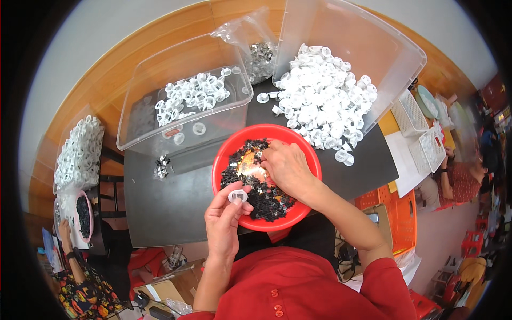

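My left hand pinches a small round white plastic part with a dark square middle, just over the near left rim of a red basin. Inside the basin lies a heap of small black pieces, with a bright patch of its bottom showing. My right hand reaches into the basin's far right side, fingers bent together down at the pieces. Whatever its fingertips hold is hidden.
A clear bin of white parts stands at the back left. A tipped bin spills white parts onto the dark table. Behind them is a plastic bag. Other people work at far left and far right.
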`<state>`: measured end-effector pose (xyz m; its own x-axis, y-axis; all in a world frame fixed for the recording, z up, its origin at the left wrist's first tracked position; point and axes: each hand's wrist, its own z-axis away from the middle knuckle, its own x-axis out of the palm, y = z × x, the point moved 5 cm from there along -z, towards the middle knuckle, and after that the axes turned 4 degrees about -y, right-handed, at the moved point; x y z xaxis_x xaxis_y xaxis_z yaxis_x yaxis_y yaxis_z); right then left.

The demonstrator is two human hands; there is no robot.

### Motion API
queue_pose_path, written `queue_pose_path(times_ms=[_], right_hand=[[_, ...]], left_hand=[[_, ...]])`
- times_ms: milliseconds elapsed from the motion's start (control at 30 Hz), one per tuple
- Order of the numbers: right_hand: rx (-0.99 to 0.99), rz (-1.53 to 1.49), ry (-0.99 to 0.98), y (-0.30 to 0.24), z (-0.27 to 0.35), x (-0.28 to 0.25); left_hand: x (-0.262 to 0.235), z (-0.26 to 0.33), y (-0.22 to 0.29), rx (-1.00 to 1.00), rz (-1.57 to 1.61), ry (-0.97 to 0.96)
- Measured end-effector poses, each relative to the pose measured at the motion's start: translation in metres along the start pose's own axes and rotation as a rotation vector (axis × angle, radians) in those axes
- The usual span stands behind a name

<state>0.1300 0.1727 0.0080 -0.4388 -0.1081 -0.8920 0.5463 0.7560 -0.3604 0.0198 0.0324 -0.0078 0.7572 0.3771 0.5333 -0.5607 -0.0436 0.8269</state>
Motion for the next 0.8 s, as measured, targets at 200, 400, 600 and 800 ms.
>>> queue_pose_path(times_ms=[200,400,600,800], right_hand=[[-0.068,-0.011,-0.014,0.001,0.005,0.005],[-0.015,-0.039,-0.045,-0.001,0.003,0.003],[-0.021,-0.043,-0.059,-0.004,0.0,0.004],[-0.131,-0.202,0.075,-0.011,0.007,-0.011]], left_hand=[[0.001,0.0,0.004,0.073,-0.165,-0.006],[0.005,-0.001,0.004,0.105,-0.233,-0.029],[0.005,-0.002,0.004,0.106,-0.245,-0.013],[0.007,-0.002,0.006,0.108,-0.269,-0.02]])
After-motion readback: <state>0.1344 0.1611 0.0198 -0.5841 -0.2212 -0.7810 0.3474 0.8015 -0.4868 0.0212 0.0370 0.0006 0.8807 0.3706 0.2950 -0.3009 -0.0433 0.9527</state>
